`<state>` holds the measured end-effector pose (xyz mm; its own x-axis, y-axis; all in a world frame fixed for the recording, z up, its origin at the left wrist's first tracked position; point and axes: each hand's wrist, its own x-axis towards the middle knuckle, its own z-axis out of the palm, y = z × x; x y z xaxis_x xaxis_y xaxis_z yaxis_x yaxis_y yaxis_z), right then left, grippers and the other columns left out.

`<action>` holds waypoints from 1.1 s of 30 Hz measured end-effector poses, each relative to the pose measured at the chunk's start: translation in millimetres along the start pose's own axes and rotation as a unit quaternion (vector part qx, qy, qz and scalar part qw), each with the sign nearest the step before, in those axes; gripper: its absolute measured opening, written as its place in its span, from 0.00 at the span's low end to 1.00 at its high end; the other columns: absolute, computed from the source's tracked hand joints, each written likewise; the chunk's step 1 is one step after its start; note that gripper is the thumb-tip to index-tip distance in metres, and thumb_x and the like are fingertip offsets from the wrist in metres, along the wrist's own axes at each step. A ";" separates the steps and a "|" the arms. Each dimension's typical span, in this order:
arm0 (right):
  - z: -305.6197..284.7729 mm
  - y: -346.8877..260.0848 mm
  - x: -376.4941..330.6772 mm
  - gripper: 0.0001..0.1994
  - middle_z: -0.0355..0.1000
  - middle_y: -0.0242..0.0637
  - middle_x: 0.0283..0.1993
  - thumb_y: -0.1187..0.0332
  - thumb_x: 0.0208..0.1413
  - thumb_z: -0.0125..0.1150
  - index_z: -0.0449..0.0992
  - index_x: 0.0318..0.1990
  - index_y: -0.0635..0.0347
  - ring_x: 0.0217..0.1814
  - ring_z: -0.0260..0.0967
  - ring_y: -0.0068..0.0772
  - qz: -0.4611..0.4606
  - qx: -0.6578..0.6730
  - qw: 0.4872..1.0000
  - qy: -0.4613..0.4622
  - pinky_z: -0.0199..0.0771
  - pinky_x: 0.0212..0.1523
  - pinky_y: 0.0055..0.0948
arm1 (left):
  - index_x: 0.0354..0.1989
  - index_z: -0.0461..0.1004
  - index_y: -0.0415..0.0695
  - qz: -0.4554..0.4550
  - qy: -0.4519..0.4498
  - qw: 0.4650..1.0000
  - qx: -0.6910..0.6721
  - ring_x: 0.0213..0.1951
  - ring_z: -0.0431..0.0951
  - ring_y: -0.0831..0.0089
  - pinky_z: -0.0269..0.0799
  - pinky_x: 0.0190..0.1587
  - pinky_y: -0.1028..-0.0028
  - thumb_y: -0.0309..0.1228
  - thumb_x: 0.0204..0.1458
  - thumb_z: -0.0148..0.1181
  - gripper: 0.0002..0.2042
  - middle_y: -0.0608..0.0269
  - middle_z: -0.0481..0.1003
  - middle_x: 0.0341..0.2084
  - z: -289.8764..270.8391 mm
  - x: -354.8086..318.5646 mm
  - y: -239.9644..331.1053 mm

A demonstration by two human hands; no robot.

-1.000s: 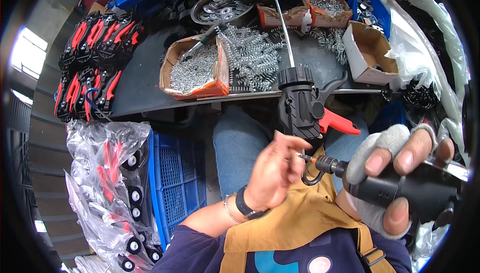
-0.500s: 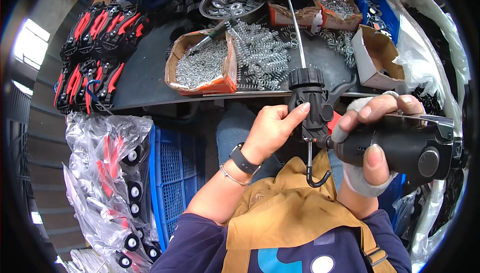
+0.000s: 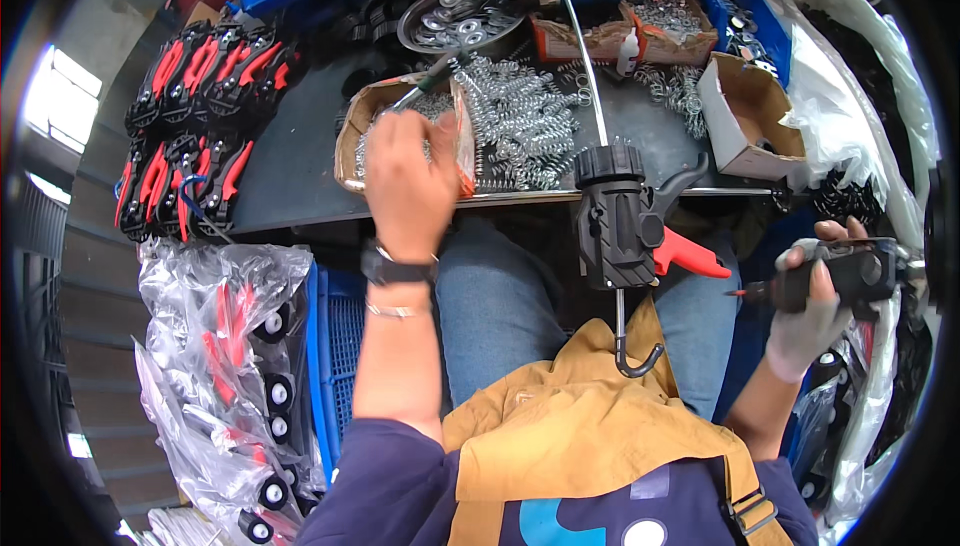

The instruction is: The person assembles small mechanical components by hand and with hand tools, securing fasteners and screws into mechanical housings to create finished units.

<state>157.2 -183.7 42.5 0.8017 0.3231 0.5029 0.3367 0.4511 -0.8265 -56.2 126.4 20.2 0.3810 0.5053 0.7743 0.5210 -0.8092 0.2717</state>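
A black plastic tool body (image 3: 612,221), with a black lever and a red handle (image 3: 693,255), rests at the table's front edge. A long metal rod (image 3: 583,51) runs through it, with a round disc at its far end and a black hook at its near end. My left hand (image 3: 408,176) reaches over the cardboard box of small screws (image 3: 352,146), fingers curled down and fingertips hidden. In its fingerless grey glove, my right hand (image 3: 815,311) grips a black power screwdriver (image 3: 850,278), held off to the right, its bit apart from the tool body.
Loose springs (image 3: 520,126) are heaped beside the screw box. Behind them is a metal bowl of washers (image 3: 460,21). A white carton (image 3: 750,116) stands at right. Red-and-black clamps (image 3: 190,136) are stacked at left, above bagged parts (image 3: 225,366) and a blue crate (image 3: 340,356).
My left hand has let go of the tool body and moved left to the screw box. The screwdriver has drawn back right and away from the tool body in my right hand.
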 end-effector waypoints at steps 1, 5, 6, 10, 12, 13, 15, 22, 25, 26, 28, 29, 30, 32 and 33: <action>-28.0 17.1 1.6 0.29 0.65 0.42 0.50 0.72 0.53 0.59 0.57 0.62 0.65 0.36 0.67 0.26 0.004 -0.070 0.996 0.049 0.72 0.34 0.25 | 0.22 0.67 0.39 0.012 -0.044 0.998 0.050 0.31 0.69 0.51 0.64 0.37 0.57 0.45 0.59 0.53 0.21 0.52 0.68 0.21 4.0 2.3 -20.0; -169.5 108.8 9.7 0.31 0.64 0.44 0.53 0.67 0.55 0.62 0.57 0.63 0.68 0.38 0.67 0.27 0.051 -0.321 0.918 0.228 0.71 0.42 0.28 | 0.34 0.73 0.39 0.060 -0.003 0.998 0.032 0.38 0.72 0.52 0.66 0.44 0.58 0.36 0.55 0.59 0.11 0.52 0.73 0.35 -5.6 5.2 -11.1; -196.5 120.4 13.1 0.33 0.64 0.49 0.56 0.64 0.55 0.63 0.55 0.64 0.71 0.43 0.69 0.36 0.073 -0.407 0.875 0.251 0.71 0.49 0.36 | 0.36 0.73 0.39 0.091 0.069 0.992 0.052 0.41 0.72 0.54 0.66 0.47 0.60 0.30 0.54 0.61 0.08 0.52 0.74 0.36 -6.3 2.7 11.5; -261.1 170.1 38.8 0.38 0.52 0.72 0.62 0.52 0.55 0.61 0.54 0.63 0.72 0.61 0.55 0.68 0.079 -0.698 0.686 0.192 0.57 0.63 0.48 | 0.53 0.67 0.41 -0.101 -0.119 0.909 -0.386 0.40 0.70 0.77 0.67 0.45 0.76 0.26 0.51 0.64 0.20 0.60 0.71 0.43 -26.9 -59.6 82.3; -234.3 168.5 50.0 0.36 0.52 0.72 0.61 0.52 0.56 0.60 0.55 0.61 0.73 0.61 0.55 0.68 0.096 -0.716 0.669 0.173 0.60 0.61 0.48 | 0.68 0.48 0.43 -0.242 -0.236 0.812 -0.475 0.35 0.69 0.80 0.68 0.38 0.79 0.35 0.58 0.58 0.34 0.55 0.70 0.47 -12.9 -71.8 91.1; -226.1 167.3 54.1 0.35 0.52 0.72 0.60 0.52 0.56 0.59 0.56 0.60 0.73 0.60 0.56 0.69 0.112 -0.737 0.649 0.153 0.63 0.60 0.48 | 0.69 0.44 0.43 -0.302 -0.245 0.772 -0.503 0.32 0.68 0.80 0.67 0.35 0.80 0.38 0.58 0.58 0.36 0.56 0.71 0.45 -11.2 -71.2 93.3; -225.7 166.5 53.9 0.33 0.53 0.72 0.59 0.50 0.56 0.58 0.58 0.56 0.73 0.54 0.64 0.70 0.053 -0.783 0.601 0.154 0.69 0.54 0.52 | 0.71 0.38 0.42 -0.353 -0.267 0.726 -0.526 0.28 0.67 0.81 0.65 0.29 0.80 0.42 0.59 0.56 0.39 0.60 0.71 0.40 -4.1 -61.6 100.8; -226.8 65.7 12.2 0.25 0.75 0.50 0.42 0.51 0.61 0.51 0.69 0.55 0.63 0.36 0.76 0.50 0.093 -0.692 0.709 -0.102 0.77 0.33 0.44 | 0.69 0.45 0.41 -0.353 -0.253 0.666 -0.606 0.38 0.77 0.73 0.74 0.41 0.74 0.34 0.53 0.63 0.40 0.61 0.76 0.37 28.3 -43.7 123.7; -202.4 -63.9 -53.2 0.21 0.75 0.38 0.33 0.56 0.60 0.53 0.72 0.52 0.64 0.21 0.71 0.23 0.454 -0.204 0.853 -0.158 0.70 0.20 0.21 | 0.59 0.58 0.40 -0.412 -0.223 0.690 -0.552 0.47 0.75 0.68 0.71 0.52 0.68 0.29 0.52 0.60 0.27 0.58 0.75 0.44 30.4 -52.5 89.5; -230.8 -93.8 -91.2 0.19 0.76 0.40 0.29 0.58 0.58 0.56 0.76 0.47 0.66 0.19 0.70 0.24 0.487 -0.148 0.846 -0.163 0.67 0.16 0.21 | 0.51 0.68 0.42 -0.411 -0.214 0.697 -0.548 0.50 0.74 0.69 0.69 0.54 0.67 0.29 0.53 0.58 0.17 0.59 0.75 0.44 30.5 -55.8 88.1; -282.2 -163.9 -186.2 0.17 0.75 0.44 0.24 0.60 0.56 0.57 0.78 0.39 0.69 0.16 0.69 0.26 0.529 -0.123 0.839 -0.036 0.65 0.13 0.22 | 0.48 0.71 0.42 -0.361 -0.174 0.676 -0.618 0.50 0.74 0.67 0.69 0.54 0.66 0.31 0.52 0.59 0.15 0.60 0.75 0.44 31.6 -61.6 100.6; -298.3 -194.9 -242.3 0.17 0.74 0.46 0.22 0.61 0.55 0.57 0.78 0.35 0.70 0.14 0.68 0.27 0.538 -0.136 0.827 0.087 0.63 0.11 0.22 | 0.50 0.70 0.41 -0.272 -0.148 0.709 -0.634 0.51 0.73 0.66 0.68 0.55 0.65 0.31 0.52 0.60 0.17 0.59 0.74 0.46 31.1 -64.9 115.3; -309.9 -222.1 -298.7 0.17 0.74 0.47 0.20 0.61 0.55 0.56 0.78 0.31 0.71 0.13 0.67 0.27 0.541 -0.144 0.802 0.206 0.62 0.10 0.22 | 0.53 0.70 0.40 -0.181 -0.114 0.731 -0.648 0.51 0.73 0.65 0.68 0.56 0.65 0.31 0.52 0.60 0.19 0.58 0.73 0.48 27.4 -63.8 129.6; -325.4 -237.6 -424.6 0.19 0.70 0.42 0.17 0.57 0.56 0.56 0.74 0.27 0.68 0.12 0.64 0.29 0.521 -0.118 0.747 0.396 0.59 0.12 0.25 | 0.55 0.68 0.40 -0.053 -0.118 0.822 -0.555 0.53 0.72 0.62 0.65 0.58 0.63 0.35 0.51 0.62 0.23 0.55 0.72 0.50 33.3 -49.1 125.8; -337.6 -221.3 -507.6 0.17 0.68 0.38 0.18 0.55 0.56 0.57 0.73 0.28 0.64 0.17 0.65 0.30 0.508 -0.101 0.702 0.489 0.62 0.17 0.28 | 0.57 0.67 0.40 0.079 -0.055 0.898 -0.430 0.54 0.72 0.58 0.63 0.61 0.62 0.38 0.51 0.63 0.26 0.53 0.71 0.52 47.4 -36.1 125.0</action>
<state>-157.6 -728.3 -115.2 0.6013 -0.3784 -0.7037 -0.6694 0.2423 -0.7023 31.4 21.3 -0.8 0.4956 0.3526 0.7937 -0.3097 -0.7821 0.5408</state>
